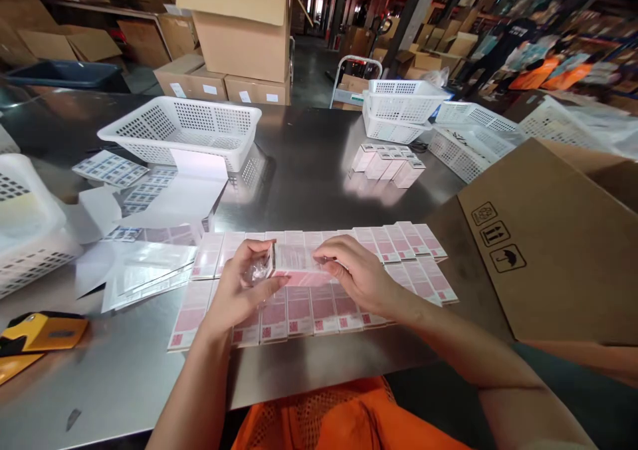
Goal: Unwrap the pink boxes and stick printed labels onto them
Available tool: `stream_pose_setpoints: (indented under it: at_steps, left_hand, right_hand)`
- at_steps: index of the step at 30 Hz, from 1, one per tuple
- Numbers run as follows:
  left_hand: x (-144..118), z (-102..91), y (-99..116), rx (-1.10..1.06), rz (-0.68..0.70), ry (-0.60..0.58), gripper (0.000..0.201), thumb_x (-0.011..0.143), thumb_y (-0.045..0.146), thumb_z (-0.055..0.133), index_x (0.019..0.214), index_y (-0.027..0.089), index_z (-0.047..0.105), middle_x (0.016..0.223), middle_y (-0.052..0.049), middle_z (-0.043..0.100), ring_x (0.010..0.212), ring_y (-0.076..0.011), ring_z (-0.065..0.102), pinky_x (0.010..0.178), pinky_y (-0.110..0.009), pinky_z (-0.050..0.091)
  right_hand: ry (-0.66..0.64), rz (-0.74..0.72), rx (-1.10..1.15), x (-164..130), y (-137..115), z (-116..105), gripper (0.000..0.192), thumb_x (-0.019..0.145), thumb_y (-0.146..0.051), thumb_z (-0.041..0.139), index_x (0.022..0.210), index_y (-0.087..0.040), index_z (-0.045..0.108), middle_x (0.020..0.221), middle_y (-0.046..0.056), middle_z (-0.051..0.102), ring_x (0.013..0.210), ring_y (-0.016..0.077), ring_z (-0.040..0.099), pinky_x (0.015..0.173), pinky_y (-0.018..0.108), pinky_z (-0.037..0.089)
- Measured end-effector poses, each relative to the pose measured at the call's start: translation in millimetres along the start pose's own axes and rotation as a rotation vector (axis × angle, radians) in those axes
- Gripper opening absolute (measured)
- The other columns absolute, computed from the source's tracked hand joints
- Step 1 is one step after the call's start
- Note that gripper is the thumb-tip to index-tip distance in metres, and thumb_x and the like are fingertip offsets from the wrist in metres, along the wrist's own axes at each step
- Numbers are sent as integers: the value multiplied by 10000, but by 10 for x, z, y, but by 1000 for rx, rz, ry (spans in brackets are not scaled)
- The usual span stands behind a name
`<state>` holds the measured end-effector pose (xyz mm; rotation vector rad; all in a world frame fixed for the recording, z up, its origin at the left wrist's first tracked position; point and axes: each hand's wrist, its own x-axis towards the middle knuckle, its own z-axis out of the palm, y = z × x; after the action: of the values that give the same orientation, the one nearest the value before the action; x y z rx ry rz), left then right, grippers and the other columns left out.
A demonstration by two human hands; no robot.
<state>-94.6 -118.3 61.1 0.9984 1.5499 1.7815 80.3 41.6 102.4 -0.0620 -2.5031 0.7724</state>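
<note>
Two hands held one small pink-and-white box (299, 264) above two rows of flat pink boxes (319, 307) near the bench's (309, 164) front edge. The left hand (239, 290) pinched its crinkled clear end; the right hand (359, 274) gripped the other. Six white baskets (179, 127) stood toward the far edge.

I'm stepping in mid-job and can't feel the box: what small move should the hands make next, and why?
Probably push the clear-wrapped item into the open left end of the small pink box. The left hand holds the item at that end, while the right hand steadies the box above the rows of flat pink cartons. How far it is in cannot be told.
</note>
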Motion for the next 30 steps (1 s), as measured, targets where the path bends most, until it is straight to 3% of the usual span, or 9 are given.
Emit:
stream_pose_setpoints:
  at_steps: [3, 8, 13, 17, 22, 27, 30]
  left_hand:
    - [-6, 14, -45, 42, 31, 35, 413, 695, 232, 813, 1037, 225, 583, 1015, -45, 685, 911, -188, 660, 744, -299, 564]
    - [-20, 16, -91, 83, 73, 73, 434, 680, 230, 823, 1057, 213, 609, 939, -23, 659, 832, -159, 633, 733, -284, 537]
    - [-31, 16, -140, 92, 110, 115, 435, 673, 222, 828, 1060, 214, 629, 981, -34, 666, 836, -164, 626, 759, -299, 522]
    - [-30, 23, -155, 134, 151, 169, 441, 651, 224, 842, 1047, 217, 650, 990, -33, 687, 865, -168, 638, 788, -289, 505]
    - [-35, 16, -145, 188, 193, 179, 436, 665, 232, 838, 1060, 220, 653, 1031, -40, 697, 908, -180, 651, 821, -297, 512]
    - [-46, -5, -150, 209, 290, 172, 457, 667, 216, 838, 1088, 217, 659, 1004, -43, 694, 891, -175, 652, 782, -282, 526]
    - [-43, -21, -148, 194, 371, 143, 495, 652, 178, 837, 1115, 217, 665, 941, -34, 683, 802, -156, 635, 691, -257, 517]
  right_hand:
    - [-20, 68, -17, -16, -28, -23, 167, 1001, -235, 512, 1124, -258, 623, 1042, 68, 642, 1002, 196, 605, 866, 371, 521]
    - [29, 129, -12, -65, -3, -15, 129, 983, -206, 533, 928, -248, 642, 918, 36, 644, 897, 185, 615, 803, 354, 526]
    - [58, 148, -5, -77, 39, 17, 175, 978, -219, 550, 1131, -260, 624, 1043, 58, 648, 975, 189, 618, 835, 356, 530]
    - [98, 147, -5, -62, 51, 61, 100, 956, -205, 593, 1007, -244, 670, 947, 37, 694, 919, 188, 631, 826, 356, 515]
    - [186, 201, 84, -76, 74, 137, 76, 926, -195, 627, 872, -229, 670, 886, 29, 648, 833, 161, 628, 722, 302, 537]
    - [184, 228, 122, -91, 62, 145, 60, 930, -222, 633, 979, -241, 661, 951, 38, 642, 889, 155, 626, 681, 264, 554]
    - [207, 231, 139, -82, 55, 126, 38, 904, -234, 676, 941, -240, 680, 909, 28, 649, 843, 150, 633, 665, 262, 553]
